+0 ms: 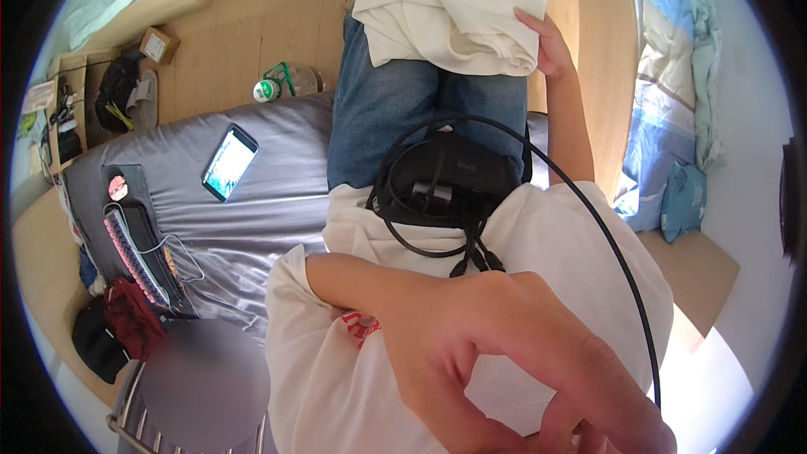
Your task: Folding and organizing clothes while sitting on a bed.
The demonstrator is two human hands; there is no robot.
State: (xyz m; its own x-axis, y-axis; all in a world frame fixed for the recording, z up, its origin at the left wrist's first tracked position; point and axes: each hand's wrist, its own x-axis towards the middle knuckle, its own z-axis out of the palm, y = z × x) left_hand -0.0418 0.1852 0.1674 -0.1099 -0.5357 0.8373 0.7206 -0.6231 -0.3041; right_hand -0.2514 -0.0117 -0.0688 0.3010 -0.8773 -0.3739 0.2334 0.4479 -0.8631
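Note:
A folded cream-white cloth [445, 13] lies in several layers across my lap, over my jeans [382, 105]. My right hand [551, 44] grips the right edge of the cloth, one finger on top and the rest partly hidden. Close to the camera, my left hand [513, 353] is raised in front of my white shirt. Its fingers are curled in toward the thumb at the lower edge; whatever they hold, if anything, is hidden. A black pouch [454, 172] with a black cable [580, 189] rests at my waist.
I sit on a grey sheet [282, 151]. To my left lie a lit phone [229, 162] and a keyboard [139, 256]. A bottle with a green handle [290, 80] and a small cardboard box [159, 45] are further off. Blue bedding [656, 118] is at the right.

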